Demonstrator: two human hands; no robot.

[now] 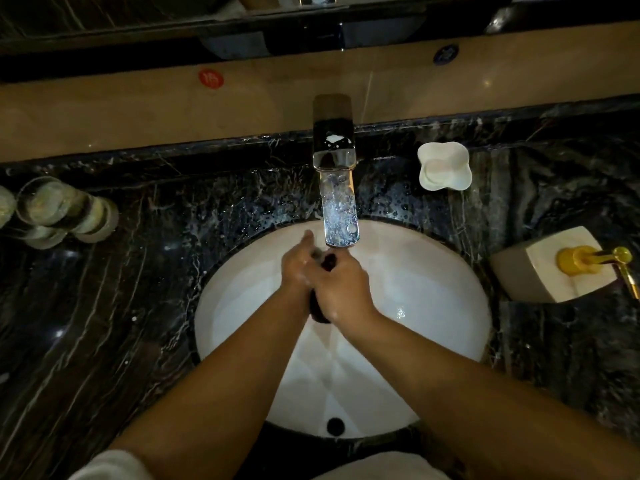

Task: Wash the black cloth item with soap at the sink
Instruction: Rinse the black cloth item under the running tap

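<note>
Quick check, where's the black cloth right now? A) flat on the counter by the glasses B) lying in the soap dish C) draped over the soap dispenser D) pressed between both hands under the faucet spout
D: the black cloth sits squeezed between the left hand and the right hand, over the white sink just below the faucet.

My table (138, 271) is dark veined marble, wet around the white sink (433, 271) set into it. On it sit glass tumblers (59, 209) far left, a faucet (334, 161) behind the sink, a white soap dish (445, 166) and a square soap dispenser (554, 268) to the right.
</note>
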